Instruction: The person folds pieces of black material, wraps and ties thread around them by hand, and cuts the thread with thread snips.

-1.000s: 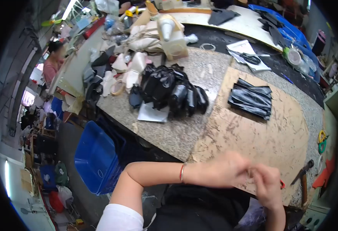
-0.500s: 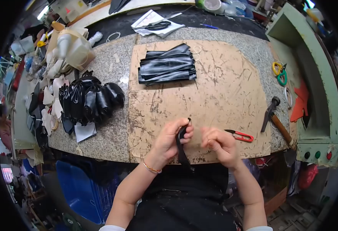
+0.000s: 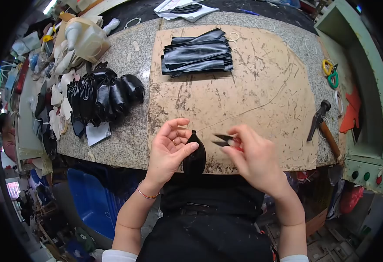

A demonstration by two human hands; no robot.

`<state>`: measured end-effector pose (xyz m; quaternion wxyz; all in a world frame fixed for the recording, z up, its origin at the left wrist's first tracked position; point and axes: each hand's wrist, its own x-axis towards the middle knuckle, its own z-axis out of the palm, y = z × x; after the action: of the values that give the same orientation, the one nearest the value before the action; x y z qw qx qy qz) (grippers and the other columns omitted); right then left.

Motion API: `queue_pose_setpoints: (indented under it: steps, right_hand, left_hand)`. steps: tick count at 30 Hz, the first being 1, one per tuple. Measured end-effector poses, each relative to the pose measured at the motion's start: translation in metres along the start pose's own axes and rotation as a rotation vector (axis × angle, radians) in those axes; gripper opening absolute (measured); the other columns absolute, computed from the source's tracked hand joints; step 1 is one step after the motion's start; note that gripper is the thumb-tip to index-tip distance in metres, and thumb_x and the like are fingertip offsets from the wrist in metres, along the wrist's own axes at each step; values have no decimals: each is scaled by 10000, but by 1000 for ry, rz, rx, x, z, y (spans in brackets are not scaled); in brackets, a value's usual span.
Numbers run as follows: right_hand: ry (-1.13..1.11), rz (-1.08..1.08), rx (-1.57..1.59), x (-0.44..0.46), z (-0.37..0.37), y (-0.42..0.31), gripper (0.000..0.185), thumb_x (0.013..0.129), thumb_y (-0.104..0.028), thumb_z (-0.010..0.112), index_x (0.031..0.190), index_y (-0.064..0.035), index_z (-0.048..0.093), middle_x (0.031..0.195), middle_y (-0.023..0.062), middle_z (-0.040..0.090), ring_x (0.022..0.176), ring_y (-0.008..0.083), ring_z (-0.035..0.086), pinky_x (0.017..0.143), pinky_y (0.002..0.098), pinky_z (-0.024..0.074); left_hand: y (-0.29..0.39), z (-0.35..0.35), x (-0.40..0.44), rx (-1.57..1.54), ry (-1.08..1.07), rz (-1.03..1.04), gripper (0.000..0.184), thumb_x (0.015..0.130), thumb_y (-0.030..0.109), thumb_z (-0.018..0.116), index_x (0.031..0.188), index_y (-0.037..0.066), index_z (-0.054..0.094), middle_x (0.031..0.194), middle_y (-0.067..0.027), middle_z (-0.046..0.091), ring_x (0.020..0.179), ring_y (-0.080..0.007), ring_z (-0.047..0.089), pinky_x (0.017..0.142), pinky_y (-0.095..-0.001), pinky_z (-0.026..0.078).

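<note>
My left hand (image 3: 165,146) pinches a black leather strip (image 3: 194,160) between thumb and fingers, above the near edge of the board. The strip is folded into a teardrop loop, its gathered end pointing up. From near that end a thin thread (image 3: 254,110) runs off across the board to the upper right. My right hand (image 3: 260,160) grips small red-handled thread snips (image 3: 222,139). Their dark blades are apart and point left at the loop's top, with a gap between them and the leather.
Flat black strips (image 3: 198,54) lie stacked on the scarred board (image 3: 252,83). Looped black pieces (image 3: 106,96) are heaped at left. To the right are a hammer (image 3: 326,131), scissors (image 3: 329,74) and a green metal cabinet (image 3: 368,83). A blue crate (image 3: 86,196) stands below the table.
My right hand has taken the red snips off the board. In my left hand the leather now shows as a closed loop. The view has tipped down, so the table sits higher.
</note>
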<state>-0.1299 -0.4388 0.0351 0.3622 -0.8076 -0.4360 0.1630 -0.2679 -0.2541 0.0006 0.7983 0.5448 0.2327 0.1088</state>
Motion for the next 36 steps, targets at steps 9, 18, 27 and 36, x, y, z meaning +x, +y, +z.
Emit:
queue_pose_setpoints:
  steps: [9,18,27,36]
  right_hand:
    - [-96,-170,-267,33,17,-24,192,883,-168,676,914,-42,534,839,136,609,748,312,680,587,407,514]
    - [177,228,-192,-9,-31,35,193,859,-92,695,1024,-20,626,804,135,632,699,305,639,624,394,499]
    - [377,122,-319,-4,-33,84,273,833,-69,714,1086,-15,628,1091,156,578,1002,337,576,884,393,464]
    - [268,-183,-118,163,-29,51,99,856,-16,664,953,0,651,939,150,669,896,306,669,797,385,520]
  left_hand:
    - [-1,2,-2,49,25,49,534,829,-106,711,1298,-11,475,1015,-69,611,918,-92,617,817,-214,536]
    - [124,-105,35,417,289,402,242,879,24,705,1114,-18,670,1003,-52,689,914,-97,637,821,-248,524]
    - [118,-140,99,1784,677,845,233,788,98,738,1014,97,685,1085,-72,624,1103,-265,562,925,-427,384]
    - [47,-7,198,1381,-113,749,187,811,125,739,962,22,699,974,-118,646,998,-310,614,876,-407,501]
